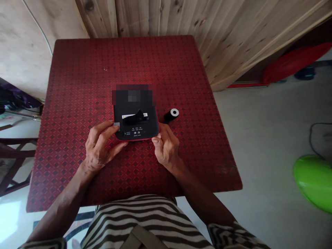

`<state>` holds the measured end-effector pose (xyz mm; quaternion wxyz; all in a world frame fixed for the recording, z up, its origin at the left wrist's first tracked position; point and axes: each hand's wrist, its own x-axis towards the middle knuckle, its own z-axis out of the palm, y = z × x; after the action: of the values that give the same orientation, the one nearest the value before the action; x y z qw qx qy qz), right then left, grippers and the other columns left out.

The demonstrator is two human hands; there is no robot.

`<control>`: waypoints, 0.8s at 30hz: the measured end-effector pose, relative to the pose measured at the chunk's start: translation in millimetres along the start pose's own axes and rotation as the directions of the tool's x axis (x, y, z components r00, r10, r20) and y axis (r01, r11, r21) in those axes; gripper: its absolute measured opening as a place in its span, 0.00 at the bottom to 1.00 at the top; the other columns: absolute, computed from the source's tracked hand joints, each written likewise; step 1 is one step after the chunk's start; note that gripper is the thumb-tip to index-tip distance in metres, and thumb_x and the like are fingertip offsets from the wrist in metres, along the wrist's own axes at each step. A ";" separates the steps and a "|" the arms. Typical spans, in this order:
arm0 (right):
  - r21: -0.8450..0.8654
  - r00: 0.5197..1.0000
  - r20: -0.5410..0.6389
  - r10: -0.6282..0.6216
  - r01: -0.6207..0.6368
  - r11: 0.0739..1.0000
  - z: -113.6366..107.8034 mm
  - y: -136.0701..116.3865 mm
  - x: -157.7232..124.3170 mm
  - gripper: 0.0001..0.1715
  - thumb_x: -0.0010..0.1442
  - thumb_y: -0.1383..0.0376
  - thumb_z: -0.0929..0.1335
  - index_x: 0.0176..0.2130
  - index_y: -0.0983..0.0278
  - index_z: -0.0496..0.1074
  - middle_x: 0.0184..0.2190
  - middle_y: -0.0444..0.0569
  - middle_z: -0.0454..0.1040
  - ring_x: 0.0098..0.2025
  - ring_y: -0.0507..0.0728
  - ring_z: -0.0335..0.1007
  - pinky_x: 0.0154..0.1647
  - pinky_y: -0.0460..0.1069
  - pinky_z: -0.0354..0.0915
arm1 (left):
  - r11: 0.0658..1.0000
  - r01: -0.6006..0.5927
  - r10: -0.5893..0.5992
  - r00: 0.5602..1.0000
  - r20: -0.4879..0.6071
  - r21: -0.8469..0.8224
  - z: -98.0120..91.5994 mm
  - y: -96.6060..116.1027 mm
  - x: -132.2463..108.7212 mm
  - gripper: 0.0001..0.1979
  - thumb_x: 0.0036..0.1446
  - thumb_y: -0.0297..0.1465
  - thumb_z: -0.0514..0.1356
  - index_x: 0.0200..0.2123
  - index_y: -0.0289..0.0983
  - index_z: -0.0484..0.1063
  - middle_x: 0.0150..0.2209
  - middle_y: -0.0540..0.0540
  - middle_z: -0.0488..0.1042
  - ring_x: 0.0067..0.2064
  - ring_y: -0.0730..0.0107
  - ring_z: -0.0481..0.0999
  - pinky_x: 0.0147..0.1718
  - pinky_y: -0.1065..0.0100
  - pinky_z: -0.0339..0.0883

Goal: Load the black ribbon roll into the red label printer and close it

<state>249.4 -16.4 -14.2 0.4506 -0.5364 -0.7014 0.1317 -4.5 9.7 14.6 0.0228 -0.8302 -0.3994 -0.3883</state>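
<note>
A flat black electronic device with a red edge (137,128) is between my two hands over the table. Small ports and printed labels run along its near side, and a dark strip rises across a white warning label. My left hand (98,145) holds the left near corner, fingertips on top by a small grey patch and thumb at the near edge. The right near corner is gripped by my right hand (167,145), its thumb in front and fingers along the side. Just beyond that hand lies a black roll with a white end (174,113). The device's far part is pixelated.
The table (77,76) has a red diamond-patterned cover. Wooden planks (160,17) stand behind it. To the left is a dark wooden chair (15,148); on the floor at right sits a bright green object (313,181). A red round thing (295,62) is farther back.
</note>
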 end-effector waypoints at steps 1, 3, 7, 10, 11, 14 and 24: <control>-0.006 1.000 -0.003 -0.008 0.008 1.000 -0.4 -0.1 0.2 0.30 0.79 0.47 0.55 0.63 0.60 0.71 0.48 0.57 0.81 0.39 0.59 0.80 0.43 0.55 0.79 | 1.000 -0.004 0.004 1.000 0.000 -0.001 -0.1 0.4 0.2 0.32 0.62 0.39 0.74 0.65 0.44 0.68 0.55 0.40 0.78 0.56 0.57 0.81 0.54 0.58 0.81; -0.007 1.000 -0.006 -0.020 0.020 1.000 -0.7 -0.1 0.6 0.29 0.79 0.48 0.55 0.63 0.61 0.71 0.47 0.57 0.81 0.38 0.58 0.80 0.42 0.55 0.79 | 1.000 -0.005 0.005 1.000 0.005 0.005 -0.6 1.0 0.7 0.32 0.62 0.38 0.73 0.66 0.44 0.68 0.55 0.40 0.79 0.56 0.57 0.81 0.54 0.58 0.81; 0.014 0.999 -0.005 -0.035 0.035 0.999 -0.1 0.5 0.6 0.28 0.79 0.50 0.56 0.63 0.63 0.71 0.47 0.57 0.80 0.36 0.57 0.79 0.39 0.54 0.79 | 1.000 0.004 -0.004 1.000 0.000 0.020 -2.1 2.1 2.0 0.33 0.60 0.37 0.75 0.65 0.44 0.69 0.55 0.41 0.79 0.54 0.58 0.82 0.53 0.58 0.81; 0.022 0.999 0.005 -0.042 0.042 0.999 -0.8 0.4 0.8 0.27 0.79 0.51 0.57 0.63 0.63 0.71 0.48 0.58 0.80 0.38 0.58 0.79 0.41 0.54 0.79 | 1.000 0.007 -0.007 1.000 0.003 0.013 -4.7 4.2 4.0 0.32 0.59 0.36 0.75 0.64 0.43 0.70 0.55 0.41 0.79 0.54 0.58 0.82 0.53 0.59 0.81; 0.023 0.999 0.011 -0.038 0.038 0.999 -1.4 0.2 0.9 0.27 0.79 0.51 0.57 0.63 0.63 0.70 0.49 0.58 0.81 0.39 0.58 0.80 0.42 0.54 0.79 | 1.000 0.017 -0.017 1.000 0.011 0.015 -5.9 5.0 4.7 0.32 0.59 0.36 0.76 0.64 0.43 0.71 0.56 0.40 0.79 0.55 0.58 0.82 0.53 0.58 0.81; 0.021 0.999 0.031 -0.021 0.020 1.000 -3.5 -0.4 1.6 0.28 0.79 0.51 0.58 0.64 0.63 0.70 0.50 0.59 0.81 0.42 0.60 0.80 0.45 0.56 0.79 | 0.998 0.053 -0.055 0.998 0.043 0.039 -10.2 7.0 6.8 0.31 0.58 0.37 0.76 0.62 0.44 0.72 0.58 0.40 0.77 0.56 0.57 0.81 0.55 0.56 0.81; 0.050 1.000 0.013 0.006 -0.007 0.999 -2.9 0.1 2.5 0.30 0.78 0.47 0.57 0.60 0.63 0.73 0.46 0.56 0.81 0.37 0.57 0.79 0.41 0.53 0.78 | 0.995 0.082 -0.080 0.996 0.038 -0.052 -8.6 6.0 11.6 0.26 0.58 0.38 0.76 0.56 0.40 0.75 0.57 0.39 0.76 0.57 0.56 0.79 0.56 0.56 0.79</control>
<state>251.6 -15.1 -11.4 0.4589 -0.5264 -0.6990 0.1542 -1.4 10.1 29.9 -0.0223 -0.8206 -0.4224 -0.3844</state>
